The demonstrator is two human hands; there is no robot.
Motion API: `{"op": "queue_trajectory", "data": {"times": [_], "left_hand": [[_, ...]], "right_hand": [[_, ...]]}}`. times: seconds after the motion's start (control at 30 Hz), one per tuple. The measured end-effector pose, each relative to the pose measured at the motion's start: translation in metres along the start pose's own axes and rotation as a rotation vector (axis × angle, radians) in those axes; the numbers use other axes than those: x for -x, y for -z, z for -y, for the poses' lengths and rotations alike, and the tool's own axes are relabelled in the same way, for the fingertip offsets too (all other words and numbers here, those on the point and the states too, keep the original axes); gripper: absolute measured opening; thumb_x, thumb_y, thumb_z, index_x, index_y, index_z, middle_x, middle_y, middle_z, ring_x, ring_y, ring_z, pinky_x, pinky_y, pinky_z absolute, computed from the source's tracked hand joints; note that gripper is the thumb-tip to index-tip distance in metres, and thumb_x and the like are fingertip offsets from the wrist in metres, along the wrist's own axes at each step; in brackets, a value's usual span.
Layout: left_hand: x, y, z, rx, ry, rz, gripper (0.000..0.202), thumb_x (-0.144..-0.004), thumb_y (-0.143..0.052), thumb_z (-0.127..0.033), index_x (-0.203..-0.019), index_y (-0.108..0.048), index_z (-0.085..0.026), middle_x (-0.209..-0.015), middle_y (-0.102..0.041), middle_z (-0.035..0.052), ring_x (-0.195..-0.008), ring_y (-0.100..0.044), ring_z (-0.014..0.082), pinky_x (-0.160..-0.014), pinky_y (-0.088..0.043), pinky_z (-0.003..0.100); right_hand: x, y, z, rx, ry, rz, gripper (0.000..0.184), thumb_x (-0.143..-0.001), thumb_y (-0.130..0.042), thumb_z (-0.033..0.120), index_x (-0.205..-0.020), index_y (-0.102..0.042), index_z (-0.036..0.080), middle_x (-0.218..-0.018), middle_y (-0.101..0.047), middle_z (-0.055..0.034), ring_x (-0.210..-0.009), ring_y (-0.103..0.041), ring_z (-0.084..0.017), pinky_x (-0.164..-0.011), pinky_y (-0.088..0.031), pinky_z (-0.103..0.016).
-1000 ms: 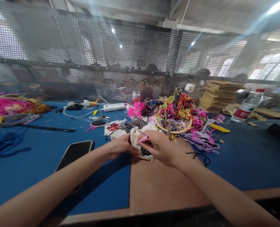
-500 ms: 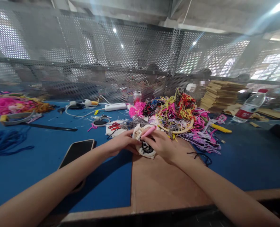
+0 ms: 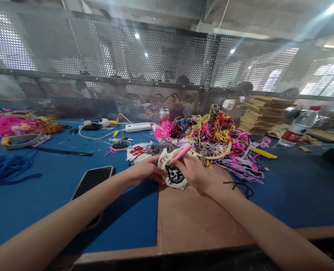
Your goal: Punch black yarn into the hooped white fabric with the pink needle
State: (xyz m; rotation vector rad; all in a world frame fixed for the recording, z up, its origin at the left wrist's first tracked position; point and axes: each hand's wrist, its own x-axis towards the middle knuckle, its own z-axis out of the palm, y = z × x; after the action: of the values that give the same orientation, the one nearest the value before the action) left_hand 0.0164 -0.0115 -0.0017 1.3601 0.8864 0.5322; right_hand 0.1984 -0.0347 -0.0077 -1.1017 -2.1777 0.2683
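Observation:
A small white cloth piece [image 3: 175,177] with a black stitched design lies at the far end of a brown cardboard sheet [image 3: 189,218]. My left hand [image 3: 144,171] grips its left edge with fingers pinched. My right hand [image 3: 193,171] is closed around a pink pen-like tool [image 3: 181,153], held tilted with its lower tip at the cloth. Just behind both hands sits a big tangle of coloured yarn [image 3: 212,139].
A black phone [image 3: 91,182] lies on the blue table [image 3: 43,195] to the left. Farther back are a white power strip [image 3: 137,127], a can [image 3: 163,114], stacked cardboard [image 3: 261,113], a water bottle [image 3: 296,126], blue yarn [image 3: 6,169] and a perforated metal screen [image 3: 127,75].
My right hand has drawn back to the right and raised the pink tool, so the black design on the cloth shows now. My left hand has hardly moved.

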Motion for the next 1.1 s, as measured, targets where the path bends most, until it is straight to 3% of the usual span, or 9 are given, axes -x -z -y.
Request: {"op": "queue_trajectory", "data": {"times": [0.57, 0.8, 1.1], "left_hand": [[0.0003, -0.0007, -0.0011, -0.001, -0.010, 0.007, 0.047, -0.063, -0.065, -0.010, -0.107, -0.055, -0.020, -0.078, -0.063, 0.0012, -0.064, -0.062, 0.0135, -0.060, -0.053, 0.026], [0.0021, 0.0007, -0.0007, -0.012, -0.034, 0.068, 0.042, -0.063, -0.066, -0.010, -0.102, -0.056, -0.019, -0.078, -0.063, 0.0011, -0.067, -0.062, 0.0137, -0.061, -0.054, 0.026], [0.0008, 0.0051, 0.0019, -0.143, -0.075, 0.091, 0.039, -0.067, -0.063, -0.015, -0.105, -0.055, -0.020, -0.081, -0.065, 0.0037, -0.065, -0.063, 0.0162, -0.056, -0.055, 0.030]], "right_hand": [[-0.0007, 0.0014, 0.0049, -0.004, -0.001, 0.037, 0.021, -0.088, -0.039, 0.033, -0.091, -0.052, 0.017, -0.085, -0.061, -0.0063, -0.081, -0.058, -0.018, -0.071, -0.042, -0.028], [0.0007, -0.0016, 0.0016, -0.060, 0.120, 0.047, 0.012, -0.085, -0.047, 0.027, -0.082, -0.053, 0.017, -0.083, -0.060, -0.0035, -0.073, -0.055, -0.013, -0.069, -0.041, -0.025], [-0.0001, 0.0004, 0.0038, -0.012, 0.144, 0.090, 0.009, -0.083, -0.050, 0.025, -0.080, -0.055, 0.017, -0.084, -0.059, -0.0039, -0.076, -0.054, -0.014, -0.068, -0.041, -0.024]]}}
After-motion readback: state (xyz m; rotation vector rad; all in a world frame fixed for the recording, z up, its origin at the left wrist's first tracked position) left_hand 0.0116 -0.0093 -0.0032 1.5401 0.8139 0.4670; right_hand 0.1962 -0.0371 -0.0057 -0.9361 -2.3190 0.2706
